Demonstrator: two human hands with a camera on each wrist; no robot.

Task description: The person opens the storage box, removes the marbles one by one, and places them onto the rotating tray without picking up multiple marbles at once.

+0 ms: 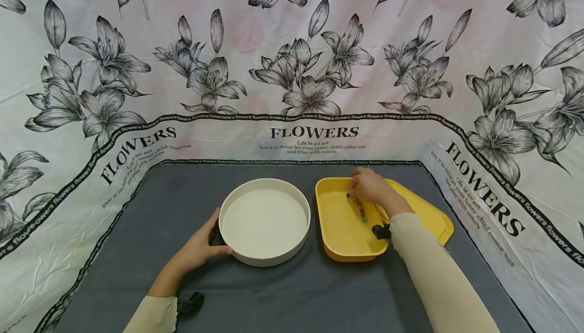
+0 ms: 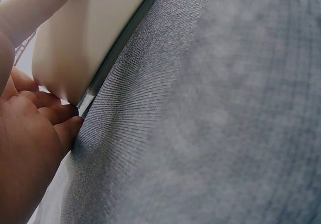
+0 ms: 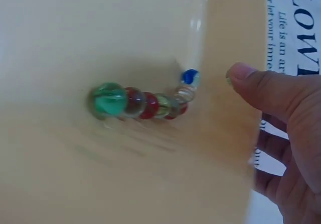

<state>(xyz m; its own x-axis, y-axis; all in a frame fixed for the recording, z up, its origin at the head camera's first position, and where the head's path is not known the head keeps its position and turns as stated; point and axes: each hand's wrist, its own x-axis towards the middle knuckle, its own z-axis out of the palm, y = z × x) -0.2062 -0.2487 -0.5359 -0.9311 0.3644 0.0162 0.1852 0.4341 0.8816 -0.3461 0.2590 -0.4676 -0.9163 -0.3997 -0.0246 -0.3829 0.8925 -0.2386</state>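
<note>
Marble row (image 3: pixel 148 105) in yellow bin (image 1: pixel 335 231), axis running wearer-ward, slightly right, from its blue end. Right hand (image 1: pixel 374 188) nearer, thumb beside that end; can't tell if it's pinching anything. Left hand (image 1: pixel 201 244) grips white dish (image 1: pixel 264 221).

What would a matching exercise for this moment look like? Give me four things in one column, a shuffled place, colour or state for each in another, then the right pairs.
Things
1. Bowl
2. Marbles
3. Lid
4. Left hand

Places, colours and states
A. Yellow, lying to the right of the box
B. Thumb and fingers at the side of a round thing
C. Off-white and round
D. In a curved row inside the box

Right pairs: 1-C, 2-D, 3-A, 4-B
</note>
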